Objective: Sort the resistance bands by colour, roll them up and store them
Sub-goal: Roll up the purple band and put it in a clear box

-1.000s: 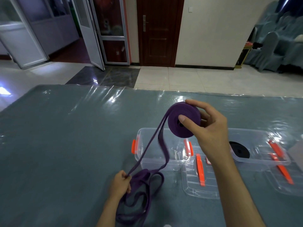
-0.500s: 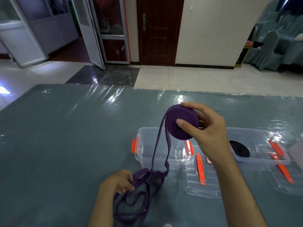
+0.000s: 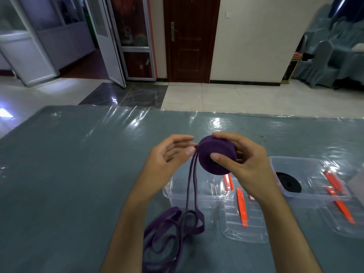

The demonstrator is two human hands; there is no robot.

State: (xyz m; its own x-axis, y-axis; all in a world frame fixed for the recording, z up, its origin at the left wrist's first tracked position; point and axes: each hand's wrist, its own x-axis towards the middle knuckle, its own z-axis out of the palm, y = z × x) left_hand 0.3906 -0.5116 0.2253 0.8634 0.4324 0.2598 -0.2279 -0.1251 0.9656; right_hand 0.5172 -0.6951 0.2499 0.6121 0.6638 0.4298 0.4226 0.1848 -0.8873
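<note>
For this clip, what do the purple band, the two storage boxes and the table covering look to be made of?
Purple band: matte, limp strip, likely rubber or latex; its loose end falls in soft loops.
Boxes: clear rigid plastic with orange clips; the table shows through the walls.
Table covering: grey-blue surface under what seems a glossy transparent film, judging by wrinkles and glare.

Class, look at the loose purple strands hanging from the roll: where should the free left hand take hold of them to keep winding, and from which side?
Probably just below the purple roll, where the loose strands hang straight and close together. Come from the left: the left hand is open there, while the right hand grips the roll.
</note>
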